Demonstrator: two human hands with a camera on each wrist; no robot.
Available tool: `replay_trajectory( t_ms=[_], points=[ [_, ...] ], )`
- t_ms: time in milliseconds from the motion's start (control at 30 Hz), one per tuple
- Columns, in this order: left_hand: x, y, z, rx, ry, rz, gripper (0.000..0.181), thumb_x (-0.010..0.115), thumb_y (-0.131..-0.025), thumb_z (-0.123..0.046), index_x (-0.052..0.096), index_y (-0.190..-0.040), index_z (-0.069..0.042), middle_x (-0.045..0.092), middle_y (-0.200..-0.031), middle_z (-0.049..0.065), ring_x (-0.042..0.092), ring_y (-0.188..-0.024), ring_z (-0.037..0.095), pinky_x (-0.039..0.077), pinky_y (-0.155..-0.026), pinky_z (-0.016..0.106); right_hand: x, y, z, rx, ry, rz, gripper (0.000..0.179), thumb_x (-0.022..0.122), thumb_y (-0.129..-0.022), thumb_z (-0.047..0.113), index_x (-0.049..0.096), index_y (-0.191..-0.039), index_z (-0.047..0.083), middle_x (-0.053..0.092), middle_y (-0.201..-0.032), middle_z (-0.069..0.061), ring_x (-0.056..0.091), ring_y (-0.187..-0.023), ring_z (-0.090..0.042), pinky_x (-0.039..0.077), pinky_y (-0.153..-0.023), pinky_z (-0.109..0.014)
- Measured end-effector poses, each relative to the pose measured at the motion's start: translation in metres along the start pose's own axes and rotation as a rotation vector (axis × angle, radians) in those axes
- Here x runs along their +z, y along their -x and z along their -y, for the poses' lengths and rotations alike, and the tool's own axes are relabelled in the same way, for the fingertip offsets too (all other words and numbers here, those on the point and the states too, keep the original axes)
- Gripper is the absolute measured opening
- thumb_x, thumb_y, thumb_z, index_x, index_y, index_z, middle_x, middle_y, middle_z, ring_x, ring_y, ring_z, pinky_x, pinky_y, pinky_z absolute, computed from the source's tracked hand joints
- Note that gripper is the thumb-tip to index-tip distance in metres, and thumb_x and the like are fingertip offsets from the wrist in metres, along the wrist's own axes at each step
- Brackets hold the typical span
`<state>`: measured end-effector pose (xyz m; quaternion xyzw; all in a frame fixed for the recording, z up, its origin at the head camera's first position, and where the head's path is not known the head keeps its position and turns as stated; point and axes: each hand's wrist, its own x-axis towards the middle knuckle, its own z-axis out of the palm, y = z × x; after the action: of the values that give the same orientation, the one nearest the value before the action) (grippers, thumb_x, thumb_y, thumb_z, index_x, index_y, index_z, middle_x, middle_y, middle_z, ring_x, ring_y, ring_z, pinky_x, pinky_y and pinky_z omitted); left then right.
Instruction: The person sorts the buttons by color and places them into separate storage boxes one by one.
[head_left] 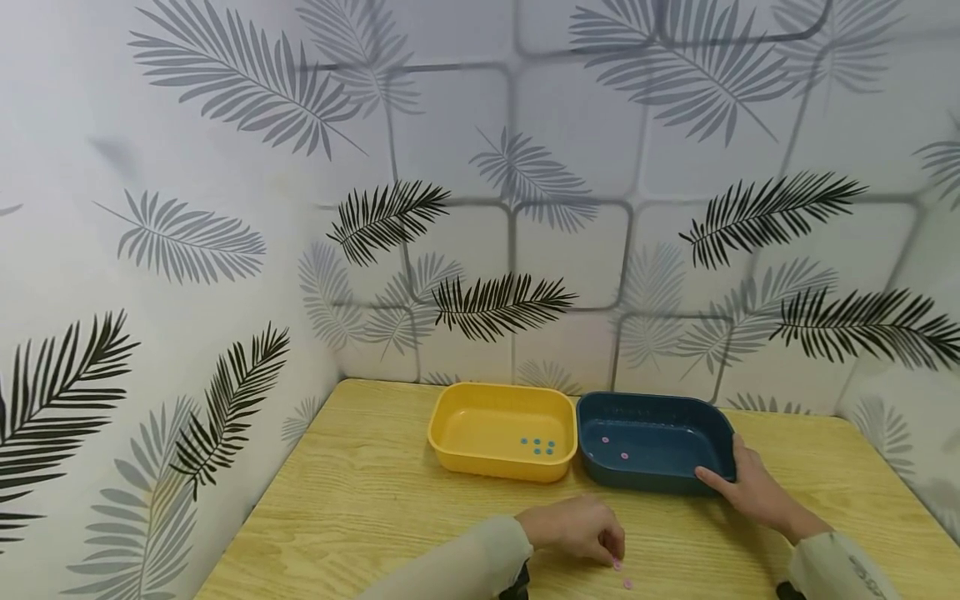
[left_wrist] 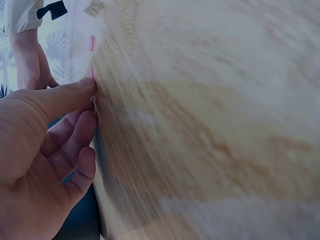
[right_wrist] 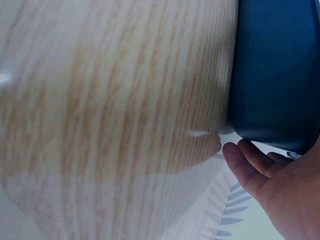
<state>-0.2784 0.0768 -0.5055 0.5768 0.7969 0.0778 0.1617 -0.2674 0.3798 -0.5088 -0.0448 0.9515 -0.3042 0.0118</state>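
My left hand (head_left: 577, 529) is low over the table, its thumb and forefinger pinching the edge of a small round pink button (head_left: 617, 565). A second pink button (head_left: 627, 584) lies close by on the wood. In the left wrist view the thumb tip meets the pink button (left_wrist: 91, 73), with the other fingers loosely curled below. My right hand (head_left: 753, 487) holds the right end of a dark blue tub (head_left: 637, 477), thumb at the front rim and fingers along the side. Two pink buttons (head_left: 625, 456) lie inside that tub. In the right wrist view the thumb is hidden.
A yellow tub (head_left: 468, 462) stands against the blue one's left side, with several small blue buttons (head_left: 537, 442) in it. Both sit on a wood-grain table (head_left: 360, 483), near a back wall (head_left: 570, 250) with a leaf pattern. Another wall (head_left: 172, 333) borders the table's left.
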Motion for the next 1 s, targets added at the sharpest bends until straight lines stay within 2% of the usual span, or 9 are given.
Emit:
replay_trajectory(
  t_ms=[433, 633, 800, 1000],
  points=[
    [0.000, 0.006, 0.007, -0.088, 0.067, -0.016, 0.003, 0.072, -0.086, -0.017, 0.071, -0.087, -0.015, 0.059, -0.074, -0.016, 0.049, -0.066, -0.007, 0.039, -0.062, 0.006, 0.000, -0.002, -0.001, 0.003, -0.008, 0.004, 0.105, 0.054, -0.094, 0.046, -0.015, -0.137, -0.020, 0.002, -0.135, -0.052, 0.011, -0.122, -0.065, 0.020, -0.093, -0.071],
    [0.003, 0.008, 0.012, -0.142, 0.087, -0.046, 0.004, 0.073, -0.085, -0.019, 0.070, -0.082, -0.017, 0.056, -0.070, -0.017, 0.048, -0.063, -0.006, 0.039, -0.059, 0.007, 0.000, -0.001, -0.002, 0.011, -0.016, 0.014, 0.105, 0.054, -0.094, 0.046, -0.016, -0.137, -0.020, 0.000, -0.136, -0.051, 0.010, -0.123, -0.065, 0.019, -0.093, -0.071],
    [0.003, 0.010, 0.013, -0.141, 0.120, -0.046, 0.009, 0.073, -0.085, -0.017, 0.068, -0.077, -0.018, 0.056, -0.067, -0.017, 0.048, -0.060, -0.006, 0.039, -0.057, 0.008, 0.001, -0.002, -0.003, 0.014, -0.015, 0.019, 0.105, 0.053, -0.094, 0.046, -0.016, -0.137, -0.020, 0.000, -0.136, -0.051, 0.010, -0.123, -0.065, 0.020, -0.093, -0.071],
    [-0.001, 0.013, 0.013, -0.135, 0.149, -0.042, 0.009, 0.070, -0.087, -0.016, 0.066, -0.079, -0.018, 0.057, -0.070, -0.015, 0.049, -0.062, -0.004, 0.040, -0.058, 0.009, 0.000, -0.001, -0.002, 0.013, -0.014, 0.016, 0.105, 0.053, -0.094, 0.046, -0.016, -0.137, -0.020, 0.001, -0.136, -0.052, 0.010, -0.122, -0.065, 0.020, -0.093, -0.071]
  ],
)
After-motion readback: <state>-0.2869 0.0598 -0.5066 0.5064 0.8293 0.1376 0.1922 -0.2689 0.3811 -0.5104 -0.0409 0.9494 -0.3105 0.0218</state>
